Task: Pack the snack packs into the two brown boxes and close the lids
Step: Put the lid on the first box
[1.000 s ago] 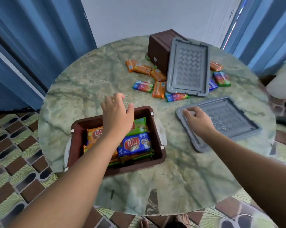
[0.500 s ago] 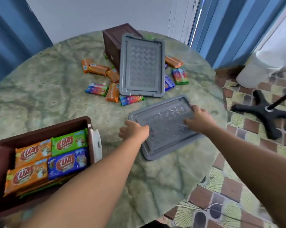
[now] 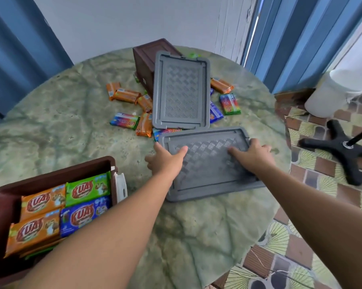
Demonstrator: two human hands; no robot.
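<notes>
Lid (image 3: 207, 163) is lying flat on the table (image 3: 71, 126), right of the packed box (image 3: 7, 205), its long axis running left to right. Both hands are gripping it by the short ends: the left hand (image 3: 165, 161) is curling round the left edge with the thumb on top, and the right hand (image 3: 253, 155) is doing the same at the right edge. That box is sitting near-left of the lid, closer to the left hand, so the coming carry is probably heading that way. A second lid (image 3: 181, 90) is leaning on the far box (image 3: 148, 61), with loose snack packs (image 3: 125, 94) around it.
</notes>
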